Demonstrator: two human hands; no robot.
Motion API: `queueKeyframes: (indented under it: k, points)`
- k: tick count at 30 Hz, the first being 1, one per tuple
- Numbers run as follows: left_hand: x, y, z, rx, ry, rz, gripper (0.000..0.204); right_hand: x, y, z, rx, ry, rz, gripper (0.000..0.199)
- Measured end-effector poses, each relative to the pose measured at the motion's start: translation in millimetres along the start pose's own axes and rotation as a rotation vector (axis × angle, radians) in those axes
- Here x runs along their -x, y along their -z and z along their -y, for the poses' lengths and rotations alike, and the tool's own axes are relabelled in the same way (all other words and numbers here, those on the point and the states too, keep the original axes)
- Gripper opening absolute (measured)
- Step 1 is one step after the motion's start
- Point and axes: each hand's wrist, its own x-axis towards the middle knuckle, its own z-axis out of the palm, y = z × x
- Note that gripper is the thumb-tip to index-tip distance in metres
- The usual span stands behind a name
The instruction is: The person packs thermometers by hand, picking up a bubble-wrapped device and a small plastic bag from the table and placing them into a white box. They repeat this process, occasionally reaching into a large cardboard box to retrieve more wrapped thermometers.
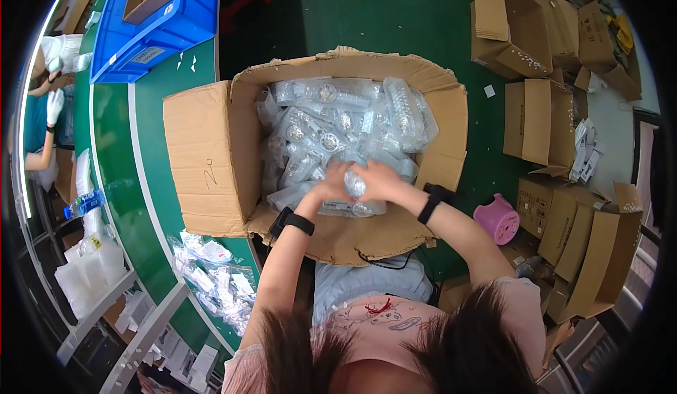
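Note:
A large open cardboard box [451, 130] stands in front of me, filled with clear plastic-wrapped packets [328, 140]. Round, dial-like silvery shapes show through several wrappers, and they look like wristwatches. Both my hands reach in over the near part of the pile. Between them is one clear plastic-wrapped packet [355, 182], with the fingers of my left hand [330, 185] closed on its left side. My right hand [381, 181] grips the same packet from the right, its fingertips partly hidden. A black band circles each wrist.
Left of the box runs a green worktable [159, 147] with a blue plastic crate [151, 45] and a heap of bagged pieces [215, 278]. Opened cartons [539, 122] line the right side, near a pink stool [497, 219]. Another person's gloved hand [54, 105] shows at far left.

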Motion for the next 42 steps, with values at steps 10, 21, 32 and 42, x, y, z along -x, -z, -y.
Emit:
queueKeyframes:
  k: [10, 21, 32, 42]
  points:
    - [-3, 30, -48, 1.410, -0.009, -0.146, 0.064, -77, 48, -119, -0.139, -0.723, -0.580, 0.060]
    - [-8, 16, -32, 1.869, -0.021, -0.187, 0.058, -46, 48, -100, -1.199, -0.052, -0.183, 0.050]
    - [12, 25, -13, 1.953, -0.341, -0.330, 0.065, -89, 41, -127, -0.132, -0.906, -0.590, 0.057]
    - [22, 33, -19, 1.939, -0.320, -0.400, 0.063, -124, -12, -176, -0.076, -0.975, -0.465, 0.086]
